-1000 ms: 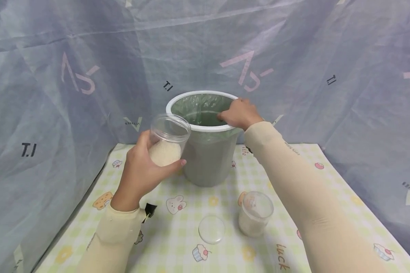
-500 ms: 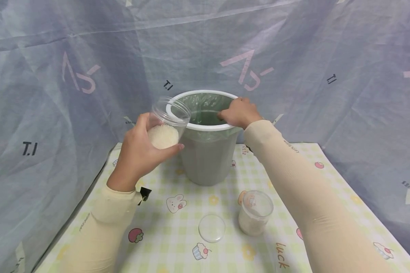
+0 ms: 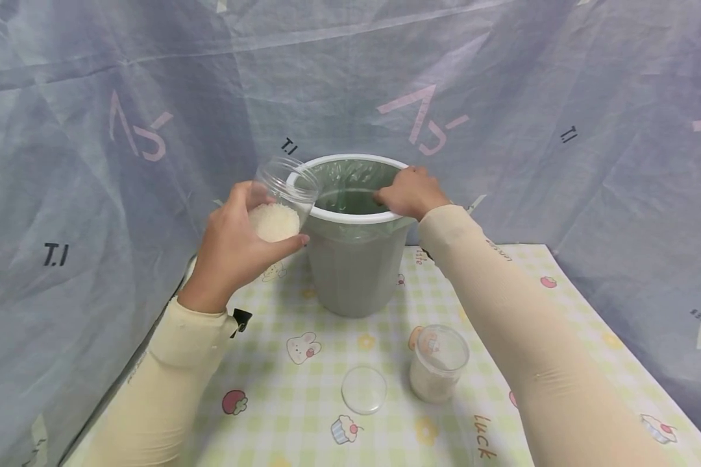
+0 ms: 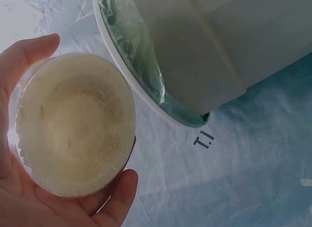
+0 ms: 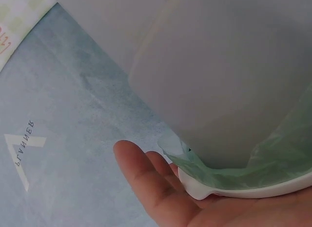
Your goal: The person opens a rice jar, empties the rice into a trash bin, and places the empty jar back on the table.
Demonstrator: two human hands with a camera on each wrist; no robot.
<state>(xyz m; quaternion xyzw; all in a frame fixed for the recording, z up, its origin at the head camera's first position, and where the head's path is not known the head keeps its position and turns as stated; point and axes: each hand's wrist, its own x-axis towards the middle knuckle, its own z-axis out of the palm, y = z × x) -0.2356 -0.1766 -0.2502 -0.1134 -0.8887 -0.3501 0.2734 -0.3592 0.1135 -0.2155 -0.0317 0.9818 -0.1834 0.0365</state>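
My left hand (image 3: 224, 243) grips a clear plastic jar (image 3: 276, 224), lidless and partly filled with white grains that look like rice. The jar tilts slightly, its mouth level with the bin's rim, at the left side of a grey trash bin (image 3: 356, 272). In the left wrist view, the jar's base (image 4: 75, 124) faces the camera, thumb and fingers around it. My right hand (image 3: 411, 193) holds the bin's white rim on the right, thumb inside. In the right wrist view, its fingers (image 5: 151, 188) lie outside the rim over a green bag liner (image 5: 214, 171).
A second clear jar (image 3: 435, 373) with pale contents stands at the front right of the checked tablecloth (image 3: 292, 402). Left of it lies a round clear lid (image 3: 364, 390). Blue-grey fabric (image 3: 502, 97) hangs close behind the bin and along both sides.
My left hand has lifted the jar from beside the bin's wall to rim height and then shifted slightly left. My right hand has stayed on the rim; the bin stands as before.
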